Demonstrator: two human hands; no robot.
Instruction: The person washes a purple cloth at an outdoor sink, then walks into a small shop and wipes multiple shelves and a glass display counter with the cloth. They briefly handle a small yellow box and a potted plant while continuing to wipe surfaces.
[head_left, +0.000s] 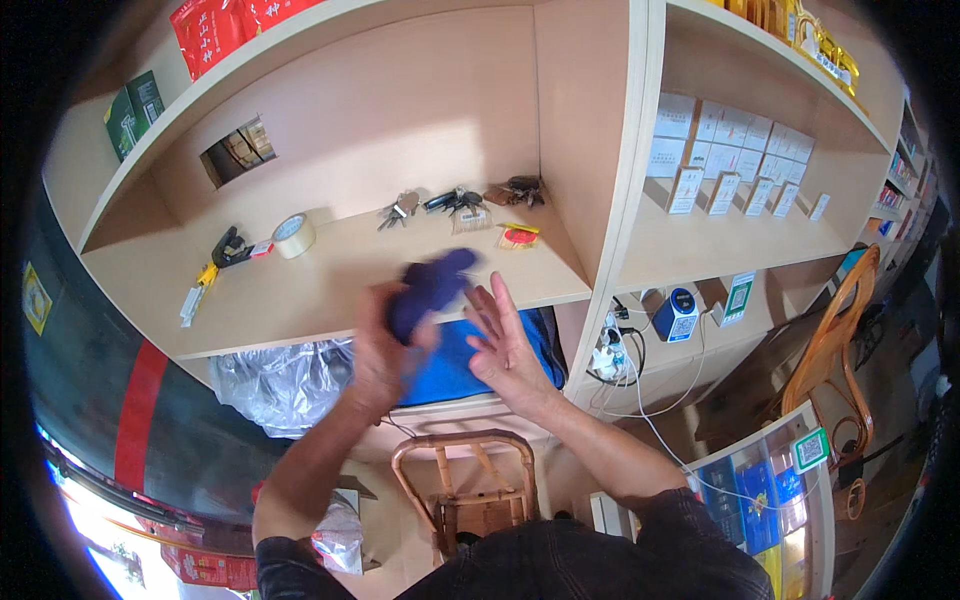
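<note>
My left hand (376, 356) grips a dark purple item (429, 294), blurred by motion; it looks soft, perhaps cloth, but its exact kind cannot be made out. To its right, my right hand (510, 356) is held up with fingers spread, holding nothing. Both are raised before a wooden shelf board (330, 289). On that board lie bunches of keys (399, 208), a wooden comb-like bundle (471, 217) and a small red and yellow packet (519, 236). Farther left are a roll of tape (294, 235), a black stapler-like tool (231, 247) and a yellow utility knife (204, 276).
Below the board are clear plastic bags (289, 382) and a blue cloth-like item (450, 360). A bamboo chair (465, 442) stands below my hands. At right are white boxes (724, 139), a payment speaker (675, 315), tangled cables (622, 352), a glass display case (761, 495) and a rattan chair (832, 330).
</note>
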